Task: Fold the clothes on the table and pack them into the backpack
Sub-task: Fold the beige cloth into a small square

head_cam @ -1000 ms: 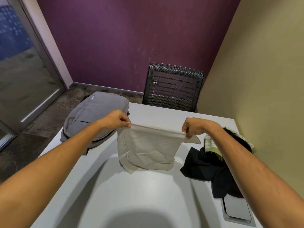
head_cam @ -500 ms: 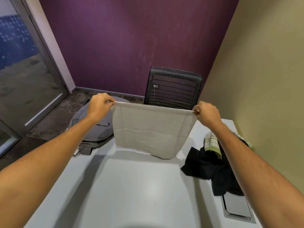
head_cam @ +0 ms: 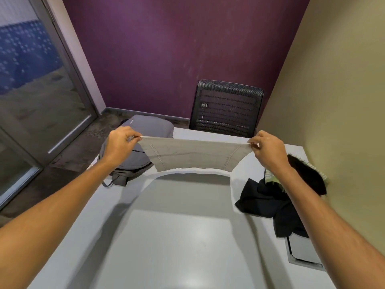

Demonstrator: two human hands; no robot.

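Pinched at its two top corners, the beige garment hangs stretched between the left hand and right hand at frame centre, above the table. Its swinging hem could land rumpled. Compared with a second ago, it's spread wider; the backpack waits at left.
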